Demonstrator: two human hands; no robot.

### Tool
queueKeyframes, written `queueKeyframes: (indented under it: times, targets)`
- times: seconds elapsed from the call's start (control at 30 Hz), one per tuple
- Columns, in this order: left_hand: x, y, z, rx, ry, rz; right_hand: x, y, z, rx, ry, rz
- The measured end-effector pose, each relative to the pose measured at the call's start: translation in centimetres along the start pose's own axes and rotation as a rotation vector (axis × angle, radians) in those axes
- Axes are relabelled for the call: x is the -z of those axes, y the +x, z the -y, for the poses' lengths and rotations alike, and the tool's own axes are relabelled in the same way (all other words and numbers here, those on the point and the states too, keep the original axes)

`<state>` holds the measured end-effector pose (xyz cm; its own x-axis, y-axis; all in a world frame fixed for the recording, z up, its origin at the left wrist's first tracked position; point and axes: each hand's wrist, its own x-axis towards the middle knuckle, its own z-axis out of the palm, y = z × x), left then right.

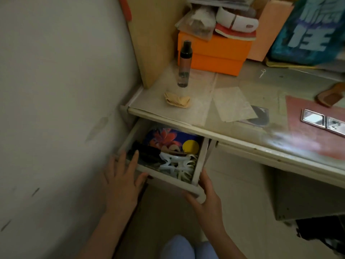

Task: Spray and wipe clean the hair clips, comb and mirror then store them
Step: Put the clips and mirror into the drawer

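Observation:
A desk drawer (171,181) stands pulled out at the desk's left end. Inside lie white claw hair clips (177,165), a dark object and a flowered box. My left hand (121,176) rests on the drawer's front left corner with fingers spread. My right hand (205,195) grips the drawer's front right corner. On the desktop stand a spray bottle (184,64) and a crumpled yellow cloth (177,100). At the far right lie a brown comb (330,96) and an open folding mirror (323,121) on a red mat.
The wall (56,109) is close on the left. An orange box (214,53) piled with clutter and a blue bag (313,30) fill the desk's back. A paper sheet (233,104) lies mid-desk. My knees (186,247) are below the drawer.

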<state>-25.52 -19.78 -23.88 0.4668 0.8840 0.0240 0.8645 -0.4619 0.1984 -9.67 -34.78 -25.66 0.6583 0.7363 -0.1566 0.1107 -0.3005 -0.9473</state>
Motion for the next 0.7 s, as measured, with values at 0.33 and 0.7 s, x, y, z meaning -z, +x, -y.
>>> queueKeyframes:
  times: [0.33,0.7]
  targets:
    - [-0.3,-0.5,-0.3,0.07,0.049,-0.069,-1.9,-1.3,-1.4,0.012,0.24,-0.063]
    - [-0.6,1.0,-1.6,0.155,-0.061,-0.156,-2.9,0.9,-1.5,-0.026,0.389,-0.181]
